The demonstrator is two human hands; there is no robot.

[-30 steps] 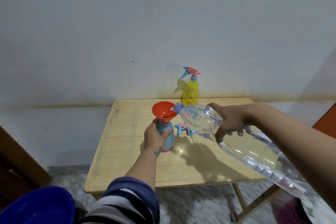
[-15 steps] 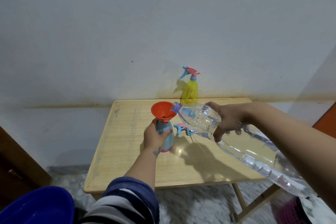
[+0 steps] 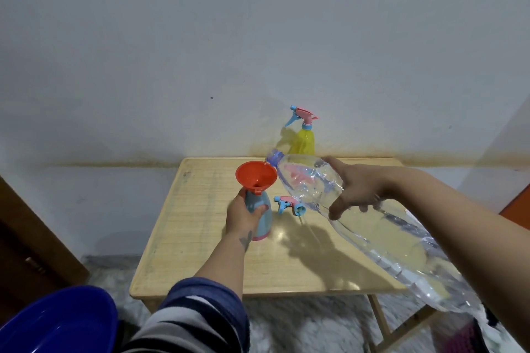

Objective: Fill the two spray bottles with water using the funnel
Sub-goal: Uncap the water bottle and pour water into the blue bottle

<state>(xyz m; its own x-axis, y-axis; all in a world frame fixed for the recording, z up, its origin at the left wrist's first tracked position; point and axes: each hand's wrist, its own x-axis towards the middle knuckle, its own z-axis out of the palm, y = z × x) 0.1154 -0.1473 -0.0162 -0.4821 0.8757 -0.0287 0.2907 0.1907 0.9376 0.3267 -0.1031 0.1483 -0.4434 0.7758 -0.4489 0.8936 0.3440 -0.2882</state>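
A blue spray bottle (image 3: 264,218) with a pink base stands on the wooden table (image 3: 195,223), its head off. An orange funnel (image 3: 256,177) sits in its neck. My left hand (image 3: 242,216) grips this bottle round its body. My right hand (image 3: 355,189) holds a large clear water bottle (image 3: 378,238) tilted down, its mouth at the funnel's rim, a thin stream of water running in. The loose blue and pink spray head (image 3: 289,205) lies just right of the blue bottle. A yellow spray bottle (image 3: 304,140) with its head on stands at the table's back edge.
A white wall runs right behind the table. A dark blue basin (image 3: 57,324) sits at the bottom left. Dark wooden furniture (image 3: 25,238) stands at the left. The table's crossed legs (image 3: 384,324) and a mottled floor show below.
The water bottle's mouth has come slightly higher over the funnel's rim and water now trickles in. My left hand and the blue bottle have stayed put.
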